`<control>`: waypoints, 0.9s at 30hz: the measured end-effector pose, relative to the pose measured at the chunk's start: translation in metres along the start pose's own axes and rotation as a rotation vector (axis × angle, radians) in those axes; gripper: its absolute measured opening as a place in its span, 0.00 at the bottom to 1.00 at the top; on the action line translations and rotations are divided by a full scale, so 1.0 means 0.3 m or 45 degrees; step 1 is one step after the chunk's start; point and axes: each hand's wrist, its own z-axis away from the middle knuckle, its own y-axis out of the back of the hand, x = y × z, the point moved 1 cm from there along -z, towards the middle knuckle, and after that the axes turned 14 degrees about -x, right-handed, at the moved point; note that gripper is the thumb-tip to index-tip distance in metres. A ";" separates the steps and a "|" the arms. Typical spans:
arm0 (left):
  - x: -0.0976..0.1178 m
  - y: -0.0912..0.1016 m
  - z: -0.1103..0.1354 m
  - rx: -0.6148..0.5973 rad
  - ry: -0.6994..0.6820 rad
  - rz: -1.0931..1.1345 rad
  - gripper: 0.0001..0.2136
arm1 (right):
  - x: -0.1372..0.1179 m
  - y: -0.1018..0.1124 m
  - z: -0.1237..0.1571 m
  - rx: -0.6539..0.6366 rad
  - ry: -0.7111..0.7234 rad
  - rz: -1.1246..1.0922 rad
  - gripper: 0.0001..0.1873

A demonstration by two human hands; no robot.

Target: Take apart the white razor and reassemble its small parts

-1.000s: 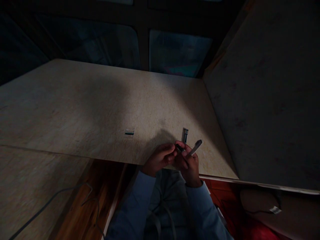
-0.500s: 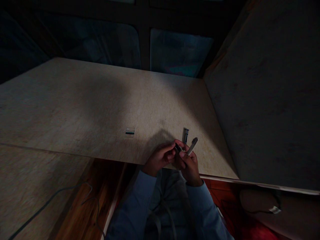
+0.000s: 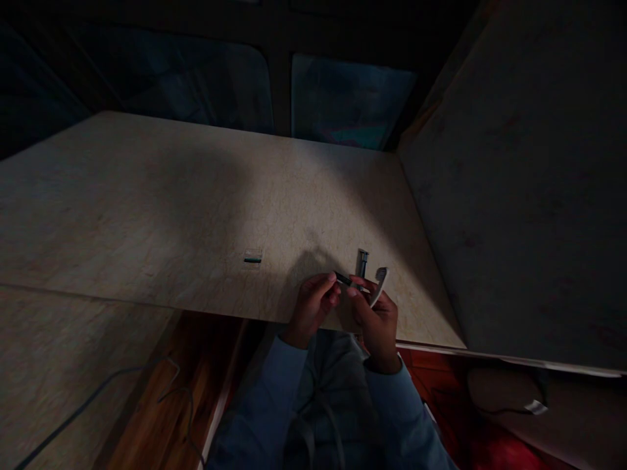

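Over the front of the desk (image 3: 294, 196), the left hand (image 3: 313, 305) and right hand (image 3: 382, 321) angled inward, pinching a small black piece (image 3: 342, 279) at opposite ends, the right also holding a slanted, pale brush-like tool (image 3: 379, 289).

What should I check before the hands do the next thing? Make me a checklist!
1. Left hand pinching the short, thin black stick: ok.
2. Right hand at the stick's other end: ok.
3. Slim, whitish curved tool with a grey head in the right hand: ok.
4. Dark, shiny T-shaped tool clear of the right fingers: cannot tell.
5. Small clear rectangular piece with a dark green bar, away from both hands: ok.
6. Bright light: not ok, it's dim.
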 end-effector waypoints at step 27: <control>-0.007 0.045 0.022 -0.369 0.409 0.196 0.22 | -0.003 0.039 -0.013 -0.152 0.108 0.277 0.15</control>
